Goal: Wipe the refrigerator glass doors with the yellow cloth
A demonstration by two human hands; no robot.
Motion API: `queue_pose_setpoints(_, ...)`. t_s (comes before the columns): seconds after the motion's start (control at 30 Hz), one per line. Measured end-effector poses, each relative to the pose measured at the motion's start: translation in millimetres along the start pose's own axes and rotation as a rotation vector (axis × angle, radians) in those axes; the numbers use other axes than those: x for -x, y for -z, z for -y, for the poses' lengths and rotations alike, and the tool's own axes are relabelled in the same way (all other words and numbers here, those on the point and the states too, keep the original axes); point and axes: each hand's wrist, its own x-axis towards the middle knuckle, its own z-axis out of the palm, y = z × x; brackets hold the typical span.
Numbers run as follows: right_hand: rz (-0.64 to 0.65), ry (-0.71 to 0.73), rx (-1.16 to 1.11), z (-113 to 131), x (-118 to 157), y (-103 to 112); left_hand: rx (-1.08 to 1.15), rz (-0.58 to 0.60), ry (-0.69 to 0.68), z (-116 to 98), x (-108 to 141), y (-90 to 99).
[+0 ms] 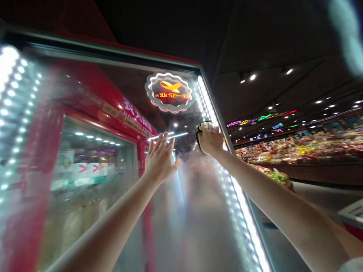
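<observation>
A large glass door (195, 211) with a dark frame and bright LED strips along its sides fills the left and middle of the view. My left hand (161, 158) lies against the glass with its fingers spread, holding nothing. Higher and to the right, my right hand (210, 139) presses a yellow and black cloth (199, 140) to the glass beside the right LED strip. Its fingers are bent over the cloth. Above both hands, a scalloped sign (170, 92) with glowing orange, mirrored characters sits on the door.
Behind the glass at the left stands a red cabinet (141, 158) with white lettering. Produce displays (306, 147) stretch along the right under ceiling lights. A white and red case edge (351, 211) shows at the far right.
</observation>
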Motion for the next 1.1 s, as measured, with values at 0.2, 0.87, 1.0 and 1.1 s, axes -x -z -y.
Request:
queue_pose_setpoints(0.2,0.049,-0.021,-0.016,2.1,-37.9,8.4,-0.017,-0.024,-0.015,0.6,-0.4,-2.4)
queue_pose_setpoints(0.87,0.001,0.433,-0.136,-43.9,82.4,-11.3,0.014,-0.116,-0.049,5.9,17.0,-13.5)
queue_pose_setpoints(1.0,-0.083,0.237,-0.144,-39.3,66.0,-17.8,0.025,-0.092,-0.045,7.1,21.1,-12.5)
queue_pose_setpoints(1.1,-0.143,0.063,-0.163,-6.7,47.1,-19.6,0.020,-0.080,-0.038,8.4,22.7,-12.1)
